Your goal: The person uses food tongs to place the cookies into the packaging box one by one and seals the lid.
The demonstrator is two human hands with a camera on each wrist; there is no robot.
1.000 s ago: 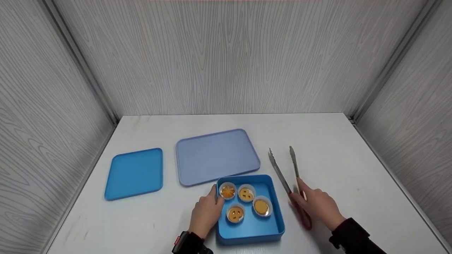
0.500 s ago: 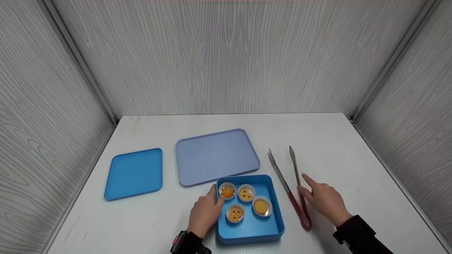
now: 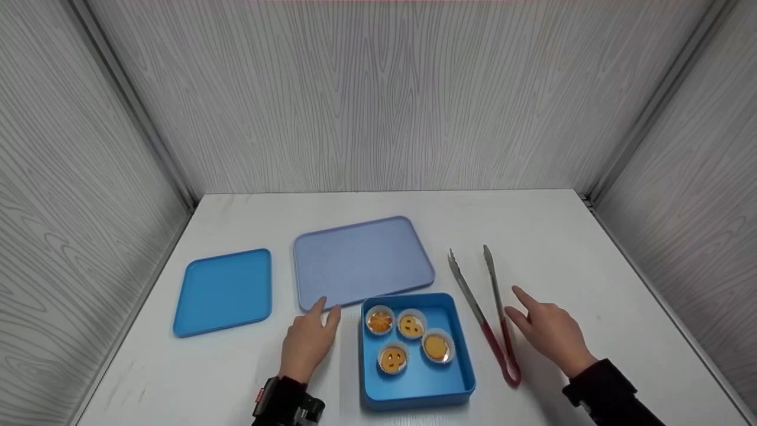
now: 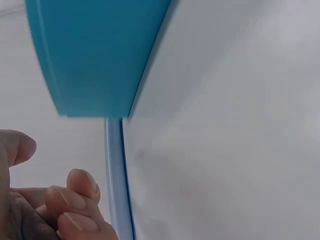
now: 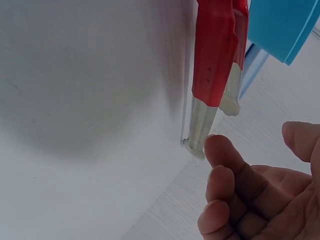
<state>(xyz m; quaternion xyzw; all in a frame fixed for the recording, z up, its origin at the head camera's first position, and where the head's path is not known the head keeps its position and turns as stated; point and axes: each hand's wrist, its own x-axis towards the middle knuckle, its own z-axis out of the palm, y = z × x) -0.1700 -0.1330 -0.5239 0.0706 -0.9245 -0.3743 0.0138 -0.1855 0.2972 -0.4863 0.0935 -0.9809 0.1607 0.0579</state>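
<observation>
A blue box (image 3: 419, 384) holds several small tarts, among them a plain yellow tart (image 3: 436, 348), in pale paper cups. To its left is my left hand (image 3: 309, 342), apart from the box wall, thumb and index finger spread and nothing held. In the left wrist view its other fingers are loosely bent, near the box (image 4: 100, 60). Metal tongs with red handles (image 3: 495, 349) lie spread on the table right of the box. Just right of them my right hand (image 3: 551, 332) holds nothing. In the right wrist view its fingers are loosely bent near the tongs (image 5: 212, 60).
Behind the box lies a lavender tray (image 3: 364, 260), its front edge close to the box and to my left fingertips. A flat blue tray (image 3: 225, 293) lies farther left. Grey wood-grain panels (image 3: 378, 94) enclose the white table (image 3: 532, 219) at the back and sides.
My right hand has let go of the tongs and moved slightly right. My left hand has released the box's left wall and moved left. Box and tongs stay in place.
</observation>
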